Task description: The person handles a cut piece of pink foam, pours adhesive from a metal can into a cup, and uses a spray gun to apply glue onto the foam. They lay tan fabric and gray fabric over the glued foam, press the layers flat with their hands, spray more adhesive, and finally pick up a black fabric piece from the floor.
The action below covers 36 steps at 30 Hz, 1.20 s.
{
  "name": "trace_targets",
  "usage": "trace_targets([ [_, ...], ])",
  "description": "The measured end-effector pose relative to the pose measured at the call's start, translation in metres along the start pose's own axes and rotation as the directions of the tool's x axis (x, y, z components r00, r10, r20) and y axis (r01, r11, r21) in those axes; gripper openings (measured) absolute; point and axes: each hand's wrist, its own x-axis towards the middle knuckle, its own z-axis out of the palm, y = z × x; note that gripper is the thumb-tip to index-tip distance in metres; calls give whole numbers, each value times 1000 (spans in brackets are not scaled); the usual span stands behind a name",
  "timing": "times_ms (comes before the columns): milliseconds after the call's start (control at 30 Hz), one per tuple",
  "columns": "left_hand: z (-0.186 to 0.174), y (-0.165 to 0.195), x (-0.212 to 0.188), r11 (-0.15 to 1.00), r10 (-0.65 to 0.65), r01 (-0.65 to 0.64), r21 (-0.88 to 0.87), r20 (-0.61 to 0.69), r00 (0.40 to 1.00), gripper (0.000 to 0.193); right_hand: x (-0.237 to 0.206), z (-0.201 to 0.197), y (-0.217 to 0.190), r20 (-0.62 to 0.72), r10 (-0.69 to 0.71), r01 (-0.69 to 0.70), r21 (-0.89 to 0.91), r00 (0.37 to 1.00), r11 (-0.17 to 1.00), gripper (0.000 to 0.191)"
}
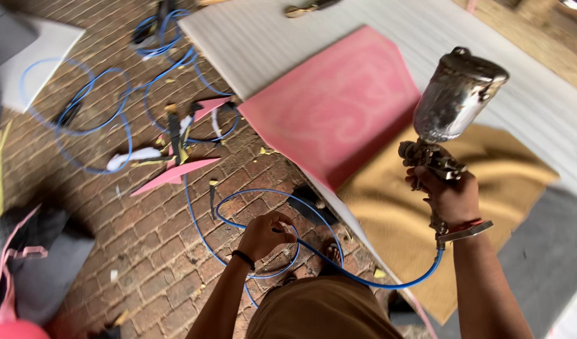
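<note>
My right hand (450, 198) grips a metal spray gun (448, 116) with a shiny cup on top, held upright over a tan board (395, 216). A thin blue air hose (364, 276) runs from the gun's base down and across to my left hand (263, 233), which is closed around it above the brick floor. A pink painted panel (332, 103) lies on a white ribbed sheet (263, 44) just beyond the gun.
Loops of blue hose (94, 113) sprawl over the brick floor (144, 232) at left, among pink offcuts (175, 174) and scraps. A dark bag with pink trim (25, 263) sits at lower left. A white board (40, 53) lies at upper left.
</note>
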Motion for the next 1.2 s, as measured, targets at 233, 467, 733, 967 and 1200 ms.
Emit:
trace_targets([
  [233,30,-38,-22,979,197,-179,-95,235,952,39,-174,-31,-2,-326,-73,48,-86,943,995,39],
  [467,108,-62,-56,972,233,-171,-162,552,801,40,-363,-70,5,-636,-94,80,-52,766,995,42],
  [733,219,-39,-121,946,252,-316,-69,770,586,38,-525,-132,-3,-841,-138,11,-156,523,988,54],
  [967,329,-22,-163,951,160,-305,-53,927,339,38,-594,-239,22,-868,-178,3,-199,464,980,55],
  [1200,460,68,-204,933,165,-359,31,847,505,33,-646,-435,63,-714,-486,-579,-697,504,423,65],
])
